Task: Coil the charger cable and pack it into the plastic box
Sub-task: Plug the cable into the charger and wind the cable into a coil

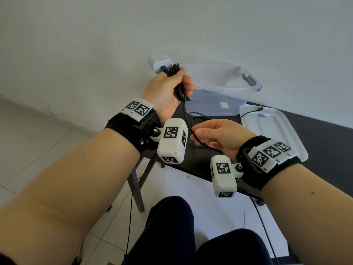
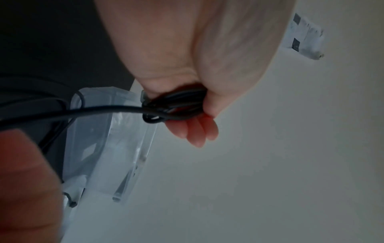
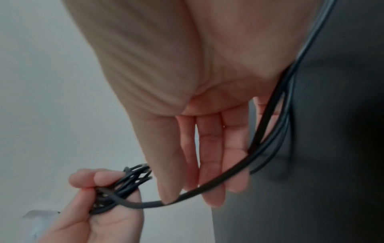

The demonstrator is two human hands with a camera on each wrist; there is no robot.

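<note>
The dark flat tabletop [image 1: 315, 134] carries the big things. On it sits the clear plastic box with a grey handle [image 1: 219, 88], open at the top, and just beside it lies the clear flat plastic lid [image 1: 277, 131].

The thin black charger cable [image 1: 186, 119] is not in the box yet. Part of it is looped into a bunch up in the air, in front of the box. The rest hangs down, and some of it lies loose on the tabletop and across the lid, where its small plug end rests.

The left hand [image 1: 168, 90] is curled tight round the bunch of loops. A white charger block [image 1: 162, 66] pokes out above that hand. The right hand [image 1: 219, 136] is lower, with fingers nearly straight and relaxed. The loose strand runs across those fingers [image 3: 212, 164] and under the thumb tip, so it looks only lightly guided there, not squeezed.

The step now seems to be winding one more loop. To do it well:
- keep the left hand firm, so the loops do not spring apart;
- let the cable slide through the right hand with no kinks;
- make each loop the same size;
- watch that the loose end does not drag the lid.
</note>
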